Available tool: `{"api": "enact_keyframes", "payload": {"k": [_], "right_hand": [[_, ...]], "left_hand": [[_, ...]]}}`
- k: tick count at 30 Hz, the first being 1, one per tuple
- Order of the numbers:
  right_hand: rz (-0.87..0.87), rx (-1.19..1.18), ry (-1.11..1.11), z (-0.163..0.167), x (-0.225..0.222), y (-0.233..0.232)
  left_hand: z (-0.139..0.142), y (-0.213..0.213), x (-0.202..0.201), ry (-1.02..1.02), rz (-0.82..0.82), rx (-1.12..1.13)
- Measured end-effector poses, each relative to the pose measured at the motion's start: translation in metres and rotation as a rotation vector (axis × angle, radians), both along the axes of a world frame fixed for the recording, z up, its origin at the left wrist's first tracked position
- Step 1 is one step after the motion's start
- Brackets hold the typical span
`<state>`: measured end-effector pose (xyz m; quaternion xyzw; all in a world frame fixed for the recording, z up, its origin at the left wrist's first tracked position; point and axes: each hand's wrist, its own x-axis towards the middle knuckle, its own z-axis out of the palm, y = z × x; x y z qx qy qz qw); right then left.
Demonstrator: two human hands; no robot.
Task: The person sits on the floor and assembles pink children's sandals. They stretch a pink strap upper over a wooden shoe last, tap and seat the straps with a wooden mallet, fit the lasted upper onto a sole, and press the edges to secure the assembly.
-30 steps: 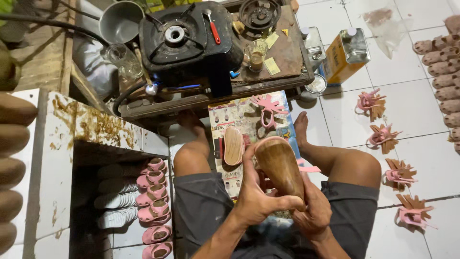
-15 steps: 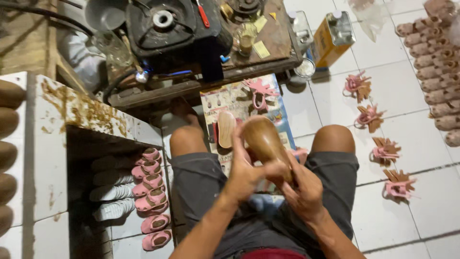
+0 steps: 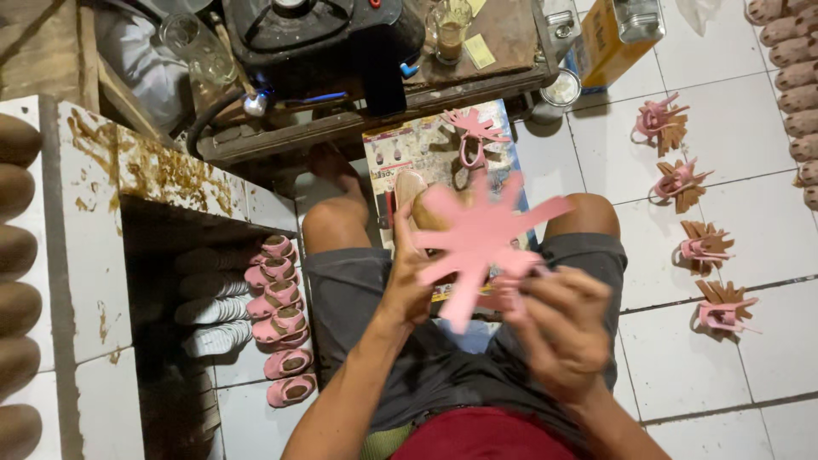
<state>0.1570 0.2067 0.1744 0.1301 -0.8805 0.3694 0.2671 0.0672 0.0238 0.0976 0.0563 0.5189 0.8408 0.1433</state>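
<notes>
At centre frame the left hand (image 3: 409,285) has its grip closed on a tan wooden shoe form (image 3: 417,209), held above the lap. The right hand (image 3: 558,328) pinches a pink cut-out upper (image 3: 481,238) with radiating tabs, laid over the form. Judgement: the upper should sit centred on the form before any tab is pulled down (the motion blur hides the exact seating). Finished pink pieces (image 3: 682,183) lie on the tiled floor (image 3: 750,375) at right.
</notes>
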Motion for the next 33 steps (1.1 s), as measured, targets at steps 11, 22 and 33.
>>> {"api": "enact_keyframes", "payload": {"k": [11,22,33], "right_hand": [[0.125,0.039,0.16,-0.02,-0.026,-0.01],[0.031,0.043,0.094,-0.029,-0.027,-0.019],[-0.009,-0.572,-0.612,0.008,-0.027,0.02]], "left_hand": [[0.031,0.005,0.027,-0.355,-0.109,0.351],[0.042,0.01,0.02,-0.087,-0.044,-0.009],[0.05,-0.008,0.04,0.16,-0.402,-0.167]]}}
